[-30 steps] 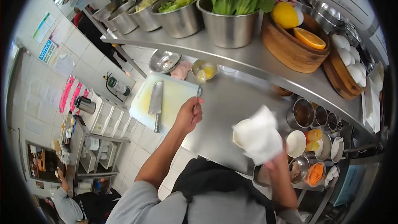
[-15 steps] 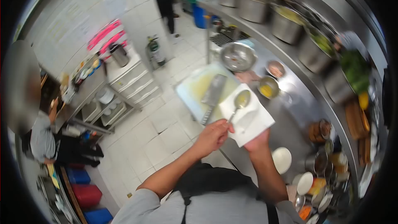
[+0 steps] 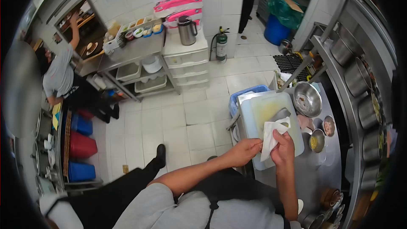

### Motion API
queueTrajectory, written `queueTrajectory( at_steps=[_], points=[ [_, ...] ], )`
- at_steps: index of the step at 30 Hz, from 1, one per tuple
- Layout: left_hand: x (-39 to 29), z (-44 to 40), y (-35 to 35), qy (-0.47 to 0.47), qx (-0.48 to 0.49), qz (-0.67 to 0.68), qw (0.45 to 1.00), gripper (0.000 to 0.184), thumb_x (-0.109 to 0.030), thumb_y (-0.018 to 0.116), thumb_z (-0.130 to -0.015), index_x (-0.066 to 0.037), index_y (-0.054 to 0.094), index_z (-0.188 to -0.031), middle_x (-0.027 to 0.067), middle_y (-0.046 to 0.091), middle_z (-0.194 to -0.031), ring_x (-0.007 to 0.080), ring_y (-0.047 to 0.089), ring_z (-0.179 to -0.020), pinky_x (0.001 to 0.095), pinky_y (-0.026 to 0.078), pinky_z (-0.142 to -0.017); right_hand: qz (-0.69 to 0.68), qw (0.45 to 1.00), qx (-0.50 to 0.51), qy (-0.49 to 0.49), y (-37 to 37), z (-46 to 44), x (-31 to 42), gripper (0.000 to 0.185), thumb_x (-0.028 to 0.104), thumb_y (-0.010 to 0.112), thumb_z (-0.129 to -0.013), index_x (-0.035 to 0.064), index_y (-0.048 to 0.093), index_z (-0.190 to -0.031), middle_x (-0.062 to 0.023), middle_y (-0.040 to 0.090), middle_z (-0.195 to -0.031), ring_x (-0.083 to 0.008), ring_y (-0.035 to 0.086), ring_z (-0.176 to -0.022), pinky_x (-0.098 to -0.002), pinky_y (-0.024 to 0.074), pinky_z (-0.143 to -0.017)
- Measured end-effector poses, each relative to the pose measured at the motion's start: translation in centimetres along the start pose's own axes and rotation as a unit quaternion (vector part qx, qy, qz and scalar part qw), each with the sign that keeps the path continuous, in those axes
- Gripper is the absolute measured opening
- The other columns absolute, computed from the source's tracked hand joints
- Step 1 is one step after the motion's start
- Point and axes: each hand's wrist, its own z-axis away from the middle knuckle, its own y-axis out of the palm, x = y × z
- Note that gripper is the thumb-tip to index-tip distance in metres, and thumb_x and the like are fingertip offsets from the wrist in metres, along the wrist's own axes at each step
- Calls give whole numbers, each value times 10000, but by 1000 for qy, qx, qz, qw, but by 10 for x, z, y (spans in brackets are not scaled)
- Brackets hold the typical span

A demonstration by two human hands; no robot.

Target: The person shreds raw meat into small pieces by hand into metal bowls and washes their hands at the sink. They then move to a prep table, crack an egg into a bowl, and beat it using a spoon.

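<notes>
My left hand (image 3: 246, 152) is closed in a pinch on the handle end of a spoon, most of which is hidden. A white paper towel (image 3: 269, 138) is folded around the spoon, and the spoon's bowl (image 3: 288, 121) shows partly at the far end. My right hand (image 3: 282, 147) grips the towel around the spoon with the thumb on top. Beneath both hands lies a pale cutting board (image 3: 259, 108) with yellow stains. A wide knife blade (image 3: 280, 114) rests on it, its handle covered by the towel and hands.
Beyond the board stand a large steel bowl (image 3: 308, 99) and small bowls of yellow food (image 3: 316, 141) and pinkish food (image 3: 328, 126). Steel pots (image 3: 358, 76) line the right shelf. A co-worker (image 3: 63, 74) stands at the left; another person's leg (image 3: 127, 182) is close by. A fire extinguisher (image 3: 221, 44) stands ahead.
The view has swung right. The towel, flat under the spoon before, is now folded around it in my right hand. Another person's leg has come into view at lower left.
</notes>
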Motion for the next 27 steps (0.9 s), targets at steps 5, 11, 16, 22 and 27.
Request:
queueTrajectory(
  at_steps=[5, 11, 16, 22, 27],
  points=[
    [10, 14, 9, -3, -58, -33, 998, 266, -208, 463, -1068, -54, 667, -993, -15, 555, -778, 76, 487, -709, 272, 433, -642, 30, 999, 37, 22, -11, -19, -6, 336, -25, 629, -937, -43, 575, -1267, -147, 679, -1182, -258, 682, -1070, -406, 546, -981],
    [47, 9, 20, 179, -146, -137, 963, 275, -199, 454, -1065, -42, 667, -993, -7, 556, -772, 90, 504, -698, 286, 446, -640, 39, 998, 34, -25, -11, -22, -12, 361, -43, 682, -886, -44, 607, -1239, -129, 704, -1141, -238, 703, -1010, -375, 557, -945],
    [-30, 30, 49, -80, -157, -62, 982, 271, -242, 473, -1065, -58, 656, -985, -73, 398, -606, 30, 328, -519, 238, 273, -464, 20, 993, 43, -107, 0, -19, 6, 339, -62, 713, -867, -38, 640, -1196, -107, 716, -1122, -182, 700, -978, -310, 551, -905],
    [-40, 48, 63, -127, -143, -10, 982, 284, -277, 477, -1075, -73, 640, -964, -72, 389, -611, 34, 302, -501, 232, 240, -448, -98, 970, -5, -224, -37, -40, 64, 316, -33, 639, -936, -1, 618, -1250, -155, 694, -1199, -255, 690, -1089, -413, 571, -994],
    [-40, 48, 70, -23, -83, 3, 996, 303, -295, 465, -1090, -62, 632, -989, 18, 622, -855, 100, 598, -690, 245, 462, -629, -336, 921, 191, 41, -83, -41, 99, 329, 159, 481, -1039, -5, 600, -1298, -160, 686, -1243, -313, 678, -1128, -460, 540, -1035]
  ],
)
